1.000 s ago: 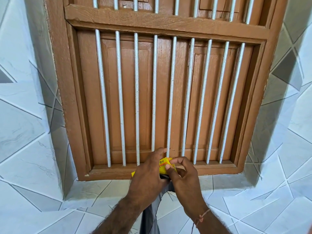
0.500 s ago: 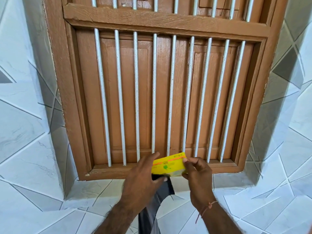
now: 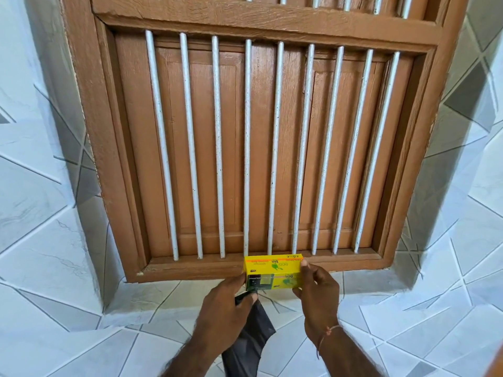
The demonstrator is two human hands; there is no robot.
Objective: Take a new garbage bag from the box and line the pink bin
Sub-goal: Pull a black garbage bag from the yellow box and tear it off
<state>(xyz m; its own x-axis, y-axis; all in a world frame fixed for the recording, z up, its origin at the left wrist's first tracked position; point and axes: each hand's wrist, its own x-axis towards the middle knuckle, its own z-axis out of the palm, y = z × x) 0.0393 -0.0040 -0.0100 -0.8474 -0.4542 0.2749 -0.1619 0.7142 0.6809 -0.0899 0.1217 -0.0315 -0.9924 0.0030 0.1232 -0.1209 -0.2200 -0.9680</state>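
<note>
A small yellow garbage-bag box (image 3: 273, 272) with green print is held level in front of the window sill. My right hand (image 3: 317, 296) grips its right end. My left hand (image 3: 224, 308) touches the box's left end and pinches a dark grey garbage bag (image 3: 249, 342), which hangs down beneath the hand. A dark patch shows on the box's front left. The pink bin is not in view.
A brown wooden window (image 3: 261, 148) with closed shutters and several white vertical bars (image 3: 246, 148) fills the wall ahead. Its sill (image 3: 190, 266) runs just behind the box. White and grey patterned tiles (image 3: 68, 254) surround the window.
The box has turned from end-on to level and broadside, and moved closer to the sill. My right hand shifted to its right end. The grey bag still hangs from my left hand.
</note>
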